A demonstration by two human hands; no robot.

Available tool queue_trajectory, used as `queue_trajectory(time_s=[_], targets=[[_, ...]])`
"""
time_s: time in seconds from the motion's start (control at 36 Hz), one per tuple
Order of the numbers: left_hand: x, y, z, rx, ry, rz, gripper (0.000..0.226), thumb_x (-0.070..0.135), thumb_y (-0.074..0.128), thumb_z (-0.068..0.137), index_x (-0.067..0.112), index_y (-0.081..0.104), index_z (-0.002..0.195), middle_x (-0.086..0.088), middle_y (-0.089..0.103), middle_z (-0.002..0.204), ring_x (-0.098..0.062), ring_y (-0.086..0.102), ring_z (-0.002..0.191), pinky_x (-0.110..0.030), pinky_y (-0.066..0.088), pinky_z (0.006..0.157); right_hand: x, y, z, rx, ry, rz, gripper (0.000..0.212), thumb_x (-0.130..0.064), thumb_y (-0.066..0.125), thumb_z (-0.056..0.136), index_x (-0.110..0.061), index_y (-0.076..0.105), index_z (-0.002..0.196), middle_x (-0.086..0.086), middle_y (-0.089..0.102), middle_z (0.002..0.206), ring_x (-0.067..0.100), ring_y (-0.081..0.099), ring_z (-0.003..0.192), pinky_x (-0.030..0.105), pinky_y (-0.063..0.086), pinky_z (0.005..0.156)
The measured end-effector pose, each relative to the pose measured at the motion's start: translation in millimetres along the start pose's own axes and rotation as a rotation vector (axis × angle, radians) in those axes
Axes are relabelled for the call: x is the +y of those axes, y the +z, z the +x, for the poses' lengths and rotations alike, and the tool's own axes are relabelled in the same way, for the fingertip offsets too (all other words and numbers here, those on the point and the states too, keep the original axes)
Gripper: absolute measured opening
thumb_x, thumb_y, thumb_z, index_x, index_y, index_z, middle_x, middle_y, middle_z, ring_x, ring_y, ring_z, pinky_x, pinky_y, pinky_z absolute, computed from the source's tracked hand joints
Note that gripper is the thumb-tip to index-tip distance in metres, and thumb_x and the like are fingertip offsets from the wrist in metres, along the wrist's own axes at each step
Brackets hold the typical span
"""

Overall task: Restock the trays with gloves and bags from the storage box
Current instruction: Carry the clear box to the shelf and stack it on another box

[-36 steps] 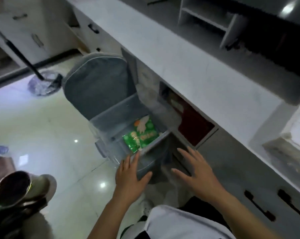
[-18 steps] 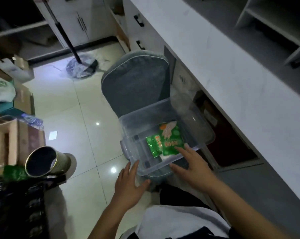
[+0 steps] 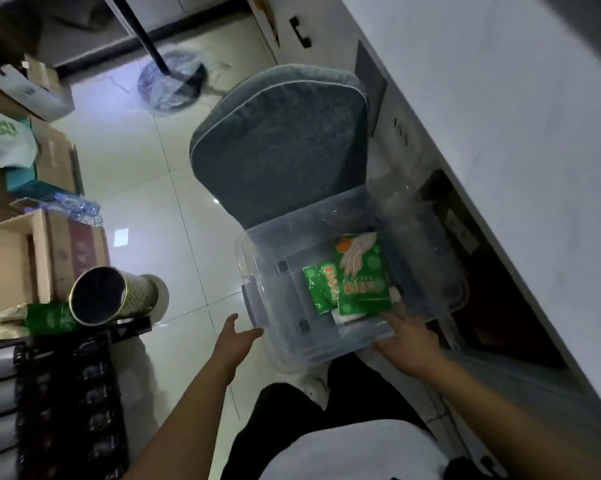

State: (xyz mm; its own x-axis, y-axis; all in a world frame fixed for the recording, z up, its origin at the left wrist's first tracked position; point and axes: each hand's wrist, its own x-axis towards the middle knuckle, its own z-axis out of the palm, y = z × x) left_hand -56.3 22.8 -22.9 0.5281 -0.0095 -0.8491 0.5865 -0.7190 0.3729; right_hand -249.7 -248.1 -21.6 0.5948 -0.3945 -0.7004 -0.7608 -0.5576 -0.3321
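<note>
box point(image 3: 352, 282) lower centre, green packets point(image 3: 354, 277) inside | right hand point(image 3: 408, 339) grips near rim, just below packets | left hand point(image 3: 236, 341) open, fingers spread at box's left wall

Green glove packets point(image 3: 359, 282) with printed glove picture, lettering too blurred to read, no other legible text

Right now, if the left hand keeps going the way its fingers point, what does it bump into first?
Most likely the near corner of the clear box. The left hand reaches open toward it, almost touching, though depth is hard to judge.
</note>
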Motion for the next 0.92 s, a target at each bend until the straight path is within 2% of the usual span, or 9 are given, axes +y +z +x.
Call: queue_trajectory(time_s=[0.17,0.31,0.44,0.61,0.67,0.72,0.81,0.86,0.92], targets=[[10.3,10.4,35.5,-0.046,-0.082,-0.138,0.100,0.031,0.079,0.083,0.022,0.014,0.158,-0.015,0.031,0.159,-0.036,0.037,0.140,-0.049,0.033,0.112,6.0,39.0,7.4,-0.164,-0.046,-0.250,0.070,-0.055,0.049,0.086,-0.032,0.028,0.149,0.005,0.020,0.162,0.033,0.008,0.149,0.053,0.018,0.117],[18.1,14.8,61.9,-0.074,-0.078,-0.210,0.108,0.029,0.083,0.079,0.021,0.010,0.158,-0.016,0.033,0.158,-0.036,0.040,0.137,-0.050,0.032,0.112,14.5,58.8,1.5,-0.133,-0.067,-0.295,0.079,-0.046,0.053,0.085,-0.035,0.015,0.153,0.003,0.006,0.165,0.030,-0.007,0.150,0.055,0.010,0.119],[24.8,14.3,75.9,-0.009,-0.062,-0.239,0.097,0.010,0.078,0.082,0.015,0.017,0.157,-0.017,0.040,0.153,-0.036,0.048,0.129,-0.045,0.040,0.106,15.8,60.2,-6.2,-0.122,-0.026,-0.318,0.081,-0.043,0.050,0.088,-0.041,0.004,0.154,-0.005,-0.008,0.165,0.023,-0.016,0.150,0.056,0.004,0.117],[24.7,17.0,74.8,0.121,-0.018,-0.184,0.083,0.006,0.079,0.078,0.015,0.036,0.148,-0.016,0.047,0.140,-0.038,0.052,0.121,-0.050,0.050,0.099,-2.6,60.3,-4.9,-0.108,0.077,-0.215,0.072,-0.042,0.048,0.086,-0.037,0.018,0.152,-0.002,0.004,0.165,0.022,-0.008,0.151,0.054,0.009,0.118],[24.1,21.4,73.2,0.150,0.049,-0.164,0.062,0.003,0.074,0.080,0.014,0.049,0.135,-0.014,0.057,0.126,-0.037,0.059,0.110,-0.044,0.055,0.088,-9.8,61.0,-1.7,-0.099,0.122,-0.138,0.067,-0.041,0.047,0.086,-0.034,0.026,0.150,-0.001,0.008,0.165,0.022,-0.006,0.151,0.052,0.013,0.119],[23.3,26.6,71.8,0.168,0.105,-0.129,0.036,0.000,0.067,0.083,0.016,0.055,0.113,-0.011,0.064,0.106,-0.034,0.063,0.098,-0.034,0.051,0.074,-16.1,62.0,1.4,-0.083,0.172,-0.037,0.063,-0.040,0.047,0.087,-0.032,0.032,0.148,-0.001,0.010,0.165,0.021,-0.005,0.151,0.051,0.017,0.119],[22.8,30.7,68.6,0.213,0.132,-0.120,0.022,-0.002,0.060,0.083,0.014,0.056,0.097,0.001,0.058,0.081,-0.033,0.064,0.087,-0.028,0.046,0.066,-25.3,62.1,3.5,-0.077,0.237,0.066,0.064,-0.039,0.052,0.085,-0.030,0.037,0.147,0.003,0.014,0.164,0.022,0.000,0.151,0.047,0.017,0.120],[22.5,28.0,64.8,0.236,0.162,-0.108,0.026,-0.003,0.059,0.083,0.018,0.056,0.098,0.004,0.057,0.079,-0.031,0.063,0.085,-0.030,0.048,0.070,-31.7,58.0,5.1,-0.049,0.246,0.092,0.062,-0.039,0.055,0.085,-0.028,0.042,0.144,0.006,0.027,0.160,0.025,0.013,0.149,0.042,0.021,0.118],[21.1,19.4,60.7,0.265,0.215,-0.099,0.036,-0.003,0.058,0.083,0.023,0.056,0.108,0.002,0.060,0.085,-0.029,0.062,0.083,-0.029,0.048,0.071,-38.2,48.7,7.9,0.029,0.207,0.156,0.056,-0.033,0.062,0.083,-0.020,0.054,0.136,0.012,0.049,0.146,0.028,0.039,0.137,0.037,0.034,0.110]])
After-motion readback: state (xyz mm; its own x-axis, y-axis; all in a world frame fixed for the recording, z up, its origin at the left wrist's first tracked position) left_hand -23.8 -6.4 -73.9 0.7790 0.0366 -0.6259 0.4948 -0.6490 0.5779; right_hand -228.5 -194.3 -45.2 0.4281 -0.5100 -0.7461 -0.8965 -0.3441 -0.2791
